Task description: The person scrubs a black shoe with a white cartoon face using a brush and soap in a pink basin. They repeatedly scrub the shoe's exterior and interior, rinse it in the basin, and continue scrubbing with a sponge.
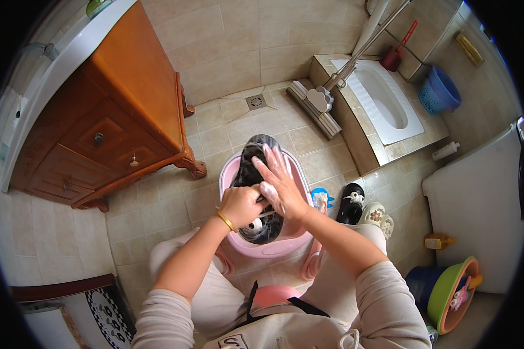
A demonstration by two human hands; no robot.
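Note:
A black slipper (249,163) streaked with white suds lies lengthwise over a pink basin (268,251). A white ornament shows on its near end. My left hand (240,205) is closed on the slipper at about its middle; what its fingertips grip is partly hidden by my right hand. Foam coats my right hand (278,186), which lies across the slipper's right side with fingers stretched out toward its far end. Whether a small thing sits under that palm, I cannot tell. The basin's inside is mostly covered by the slipper and my hands.
On the right stand a matching black slipper (350,205), white clogs (374,214) and a blue item (320,199). A mop (320,100) leans by the raised squat toilet (384,99). A wooden cabinet (140,87) is at left. Coloured basins (442,296) rest lower right.

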